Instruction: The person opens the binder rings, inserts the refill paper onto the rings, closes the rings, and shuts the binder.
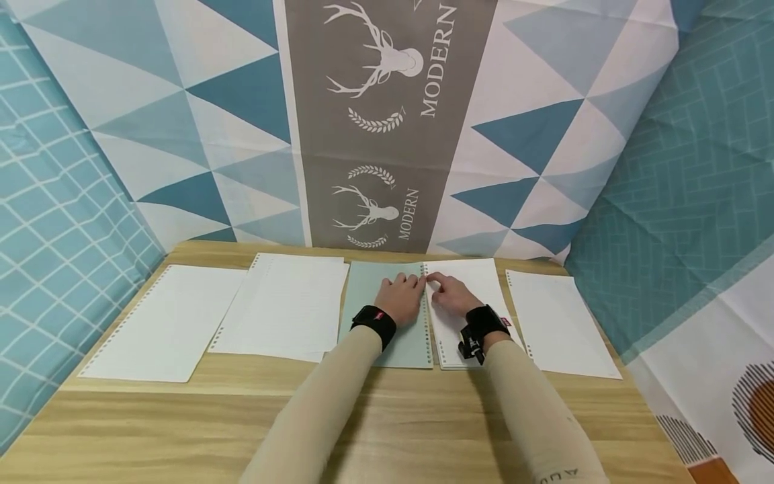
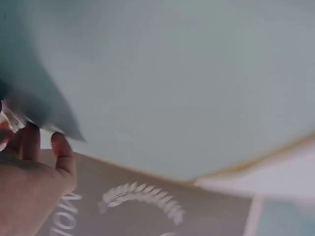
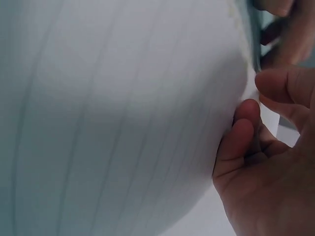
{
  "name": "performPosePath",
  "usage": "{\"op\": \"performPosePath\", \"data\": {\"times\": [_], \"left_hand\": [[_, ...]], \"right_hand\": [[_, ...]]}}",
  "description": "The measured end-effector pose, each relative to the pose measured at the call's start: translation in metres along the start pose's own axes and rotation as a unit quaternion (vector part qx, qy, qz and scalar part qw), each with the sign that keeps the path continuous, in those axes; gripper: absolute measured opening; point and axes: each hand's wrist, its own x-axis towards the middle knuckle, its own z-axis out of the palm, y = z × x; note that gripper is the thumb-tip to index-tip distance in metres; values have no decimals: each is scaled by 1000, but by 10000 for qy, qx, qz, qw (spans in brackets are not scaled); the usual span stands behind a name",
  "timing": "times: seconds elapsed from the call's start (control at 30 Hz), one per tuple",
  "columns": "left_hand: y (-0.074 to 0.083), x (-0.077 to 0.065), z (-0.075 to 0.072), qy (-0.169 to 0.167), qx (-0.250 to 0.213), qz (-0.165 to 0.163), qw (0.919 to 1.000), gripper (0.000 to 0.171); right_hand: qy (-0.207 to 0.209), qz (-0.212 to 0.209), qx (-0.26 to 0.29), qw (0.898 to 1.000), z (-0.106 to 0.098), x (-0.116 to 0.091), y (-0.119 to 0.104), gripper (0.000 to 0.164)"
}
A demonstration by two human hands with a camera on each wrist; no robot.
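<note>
An open ring-bound notebook lies flat, its grey-green cover (image 1: 402, 349) on the left and its white pages (image 1: 478, 272) on the right, the binding between them. My left hand (image 1: 400, 299) is over the cover, fingertips at the upper binding; the left wrist view shows its bent fingers (image 2: 63, 150) at the cover's edge, thumb hidden. Across the binding, my right hand (image 1: 452, 294) reaches its index finger to the same spot. Its other fingers (image 3: 236, 140) curl at the edge of the lined paper (image 3: 123, 123) in the right wrist view. Both hands grip the notebook's binding edge.
Loose punched sheets lie on the wooden table (image 1: 242, 423): one sheet (image 1: 163, 323) at far left, overlapping sheets (image 1: 284, 302) beside it, and another sheet (image 1: 562, 323) at right. Patterned cloth (image 1: 387, 141) hangs behind the table, with more cloth at both sides.
</note>
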Motion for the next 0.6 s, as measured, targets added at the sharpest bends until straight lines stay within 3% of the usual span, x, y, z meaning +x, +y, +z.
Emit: {"op": "performPosePath", "data": {"times": [0.1, 0.17, 0.37, 0.6], "left_hand": [[4, -2, -1, 96, 579, 114, 9982, 49], [5, 1, -2, 117, 593, 145, 9981, 49], [-8, 2, 1, -79, -696, -315, 9970, 50], [-14, -5, -3, -177, -1342, -84, 9908, 51]], "right_hand": [[266, -335, -488, 9979, 5, -1, -3, 44], [383, -391, -739, 9958, 5, -1, -4, 44], [201, -208, -695, 9972, 6, -2, -11, 49], [149, -65, -341, 9993, 6, -6, -9, 47]]}}
